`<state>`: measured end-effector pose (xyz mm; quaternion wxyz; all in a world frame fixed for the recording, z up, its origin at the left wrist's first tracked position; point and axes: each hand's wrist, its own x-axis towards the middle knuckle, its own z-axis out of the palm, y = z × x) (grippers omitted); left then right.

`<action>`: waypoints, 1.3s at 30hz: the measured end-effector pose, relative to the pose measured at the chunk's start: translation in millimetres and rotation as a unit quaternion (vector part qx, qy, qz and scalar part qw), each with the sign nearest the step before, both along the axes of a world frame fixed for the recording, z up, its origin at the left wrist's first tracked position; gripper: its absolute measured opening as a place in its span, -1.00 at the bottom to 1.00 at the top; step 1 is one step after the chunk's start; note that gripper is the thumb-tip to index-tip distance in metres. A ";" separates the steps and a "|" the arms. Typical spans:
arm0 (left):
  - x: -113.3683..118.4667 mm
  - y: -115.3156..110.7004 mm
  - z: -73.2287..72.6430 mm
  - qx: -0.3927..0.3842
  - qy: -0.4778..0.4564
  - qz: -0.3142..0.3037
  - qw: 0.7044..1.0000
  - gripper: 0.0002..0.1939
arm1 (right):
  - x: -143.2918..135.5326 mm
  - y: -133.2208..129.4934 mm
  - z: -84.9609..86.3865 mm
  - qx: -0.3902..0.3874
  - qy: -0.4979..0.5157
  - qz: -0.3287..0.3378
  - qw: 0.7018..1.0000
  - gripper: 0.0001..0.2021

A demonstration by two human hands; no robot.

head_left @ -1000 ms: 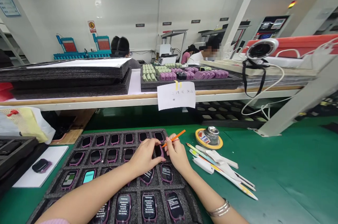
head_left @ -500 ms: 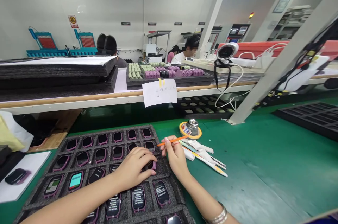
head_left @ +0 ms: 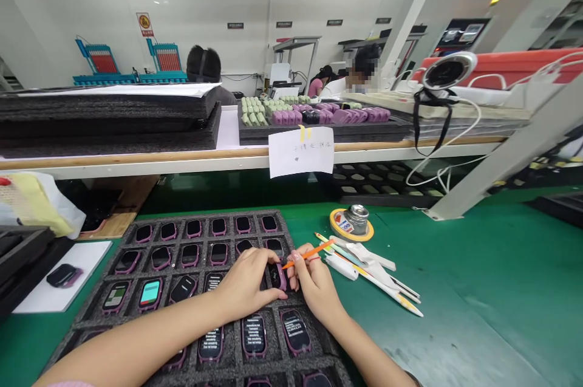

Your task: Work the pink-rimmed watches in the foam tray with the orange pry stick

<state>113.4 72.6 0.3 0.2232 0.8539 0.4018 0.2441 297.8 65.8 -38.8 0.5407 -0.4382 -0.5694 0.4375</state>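
Observation:
My left hand [head_left: 252, 280] grips a purple-framed smartwatch [head_left: 277, 276] between thumb and fingers, at its slot on the right side of the black foam tray [head_left: 286, 308]. My right hand [head_left: 312, 271] is closed around a thin orange stick [head_left: 314, 252], its pointed end at the watch's right upper edge; I cannot tell whether it touches. Rows of similar watches fill the tray. Some have dark screens, several show lines of text, and one watch [head_left: 151, 294] shows a turquoise screen. My left forearm covers part of the tray.
Right of the tray lie a yellow tape roll [head_left: 337, 229] with a metal-topped jar [head_left: 357, 217], and white pens and tools [head_left: 378, 274]. Another watch [head_left: 64, 276] rests on white paper at left. A shelf [head_left: 182, 163] with a webcam [head_left: 449, 71] crosses behind. Co-workers sit beyond.
The view has swung left, so the scene sits further right. The orange stick's tip has come to the edge of the watch held by my left hand.

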 end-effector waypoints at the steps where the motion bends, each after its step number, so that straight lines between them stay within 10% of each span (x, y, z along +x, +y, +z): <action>1: 0.2 0.0 -0.1 0.001 0.002 -0.001 1.000 -0.43 | 0.4 -0.2 -0.2 0.002 -0.004 -0.002 1.000 -0.69; 15: -36.5 -4.0 19.9 0.095 0.099 -0.127 0.982 -0.69 | 0.4 -0.7 2.2 0.009 -0.049 -0.007 0.999 -0.67; 25: -61.0 -13.6 13.4 0.064 0.031 -0.060 0.996 -0.73 | -23.3 0.9 38.3 0.012 -0.032 0.009 0.999 -0.59; 39: -57.1 -13.5 0.4 0.020 -0.002 0.023 1.000 -0.38 | -46.0 -5.9 24.2 -0.008 -0.058 0.073 0.996 -0.57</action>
